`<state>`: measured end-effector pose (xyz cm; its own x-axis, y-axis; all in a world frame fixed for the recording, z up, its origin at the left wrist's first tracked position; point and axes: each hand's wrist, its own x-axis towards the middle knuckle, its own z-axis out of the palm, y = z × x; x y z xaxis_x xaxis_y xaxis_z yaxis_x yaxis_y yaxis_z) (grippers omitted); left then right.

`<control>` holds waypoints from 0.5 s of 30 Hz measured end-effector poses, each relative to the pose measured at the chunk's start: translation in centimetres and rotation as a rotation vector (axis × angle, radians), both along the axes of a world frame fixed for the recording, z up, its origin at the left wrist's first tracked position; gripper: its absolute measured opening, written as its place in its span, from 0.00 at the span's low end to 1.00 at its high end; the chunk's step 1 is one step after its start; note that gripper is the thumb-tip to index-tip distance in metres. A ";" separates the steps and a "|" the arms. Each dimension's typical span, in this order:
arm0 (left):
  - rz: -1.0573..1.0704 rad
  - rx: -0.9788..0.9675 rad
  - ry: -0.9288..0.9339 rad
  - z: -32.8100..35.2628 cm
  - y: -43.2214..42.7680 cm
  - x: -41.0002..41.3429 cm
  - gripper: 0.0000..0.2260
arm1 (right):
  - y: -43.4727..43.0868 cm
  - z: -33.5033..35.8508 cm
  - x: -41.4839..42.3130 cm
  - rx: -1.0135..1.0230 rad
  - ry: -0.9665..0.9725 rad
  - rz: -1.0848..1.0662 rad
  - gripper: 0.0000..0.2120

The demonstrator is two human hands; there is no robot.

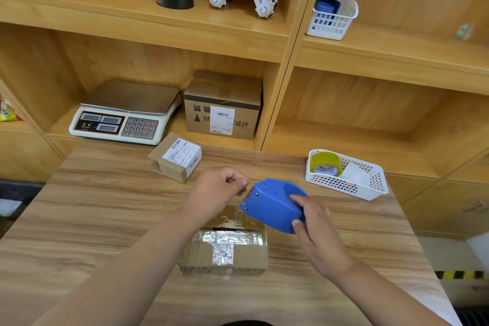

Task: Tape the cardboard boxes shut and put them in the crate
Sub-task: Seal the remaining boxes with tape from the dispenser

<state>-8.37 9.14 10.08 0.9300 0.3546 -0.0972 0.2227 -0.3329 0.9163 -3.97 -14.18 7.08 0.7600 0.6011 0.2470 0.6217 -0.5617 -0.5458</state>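
We are logging: white basket (344,188), right of cardboard box (225,254), holding yellow tape roll (326,164); box lying on tabletop (105,219), long axis left-right; right grip (317,222) clasping blue dispenser (272,206) above box; left grip (217,190) curled, contents unclear.

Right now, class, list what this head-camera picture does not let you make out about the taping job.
- Whether the left hand pinches tape: too faint to see, head view.
- Far top of the cardboard box: hidden by that hand and the tape dispenser the right hand grips.
- The crate: outside the frame.
- Print on the small box label: too small.
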 end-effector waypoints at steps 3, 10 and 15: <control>0.041 -0.104 0.023 0.1 0.0 0.0 0.07 | 0.4 0.8 -0.2 -0.052 -0.053 0.008 0.26; 0.025 -0.113 0.098 0.7 0.1 0.3 0.05 | 0.6 0.2 0.7 -0.191 -0.212 0.000 0.39; 0.021 -0.129 0.140 1.0 0.4 0.8 0.07 | 0.6 0.7 1.4 -0.209 -0.243 0.027 0.36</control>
<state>-7.57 9.52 11.06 0.8967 0.3500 -0.2708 0.3564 -0.2083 0.9108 -2.56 -13.59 7.79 0.6773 0.6768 0.2884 0.7357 -0.6278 -0.2543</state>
